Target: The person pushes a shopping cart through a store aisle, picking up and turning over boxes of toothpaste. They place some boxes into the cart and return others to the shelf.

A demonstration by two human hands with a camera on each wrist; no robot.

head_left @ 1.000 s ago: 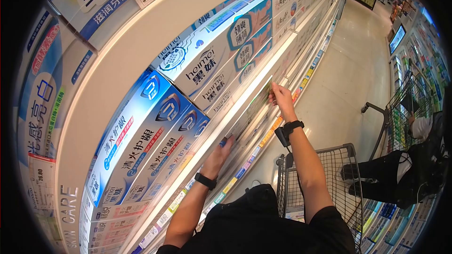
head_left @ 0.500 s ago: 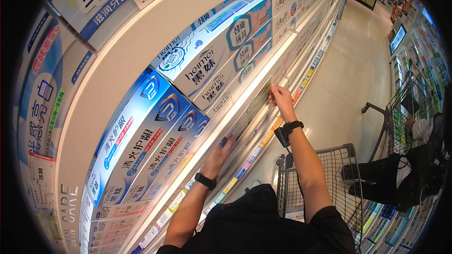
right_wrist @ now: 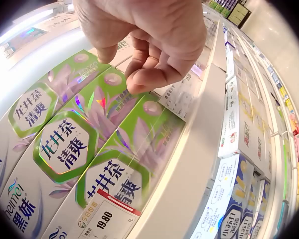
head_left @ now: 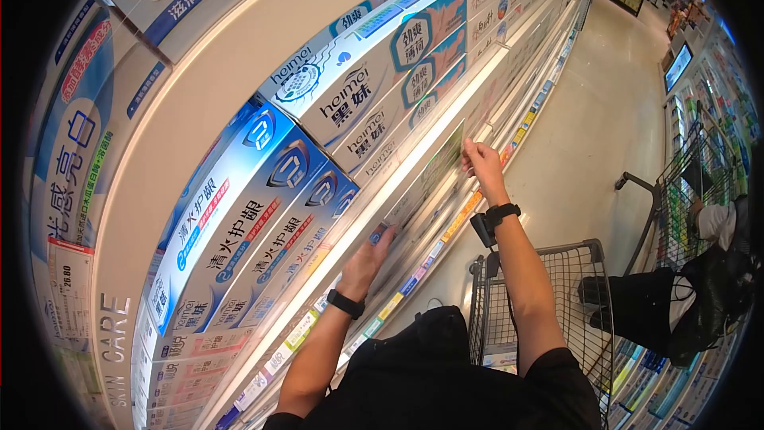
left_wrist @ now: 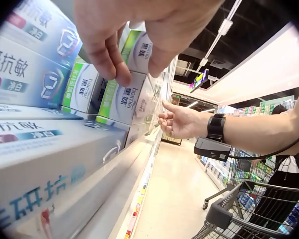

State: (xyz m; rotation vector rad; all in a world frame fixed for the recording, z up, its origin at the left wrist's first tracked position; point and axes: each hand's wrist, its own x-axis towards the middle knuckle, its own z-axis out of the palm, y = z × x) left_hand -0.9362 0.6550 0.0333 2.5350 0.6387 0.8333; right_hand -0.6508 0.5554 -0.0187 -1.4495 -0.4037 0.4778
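White toothpaste boxes with green ends lie stacked on a lower shelf. My left hand reaches in at one end of this stack. In the left wrist view its thumb and fingers come down on either side of an upper toothpaste box, whose end face shows between them. My right hand is at the stack's other end, fingers curled and thumb extended. In the right wrist view its fingertips overlap the box corners; I cannot tell whether they pinch one.
Blue-and-white toothpaste boxes adjoin the green ones. A price tag hangs on the shelf front. More toothpaste boxes fill the shelf above. Behind my right arm stands a shopping cart; another person in dark trousers is close to it.
The head view has shifted slightly, so the shelf sits a little differently in it. Both hands stay at the same places on the stack.
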